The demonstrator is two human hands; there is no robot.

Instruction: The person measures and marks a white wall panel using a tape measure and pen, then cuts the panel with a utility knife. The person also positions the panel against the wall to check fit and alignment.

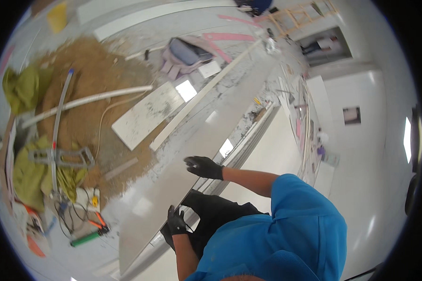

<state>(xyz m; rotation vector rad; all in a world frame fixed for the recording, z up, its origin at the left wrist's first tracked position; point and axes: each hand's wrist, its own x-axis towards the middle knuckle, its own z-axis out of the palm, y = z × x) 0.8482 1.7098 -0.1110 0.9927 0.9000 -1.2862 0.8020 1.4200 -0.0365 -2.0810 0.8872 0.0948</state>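
Slab point(166, 187): long, flat, glossy pale grey, lying diagonally before the person
Right hand point(204, 167): black-gloved, over the slab, open, fingers loosely bent; contact unclear
Left hand point(176, 221): black-gloved, at the slab's near edge; cannot tell whether it grips
White board point(147, 114): rectangular, dark-smudged
Sand point(89, 70): loose, brown, partly covered by crumpled green sacks point(28, 89)
Slab's far end: hard to make out
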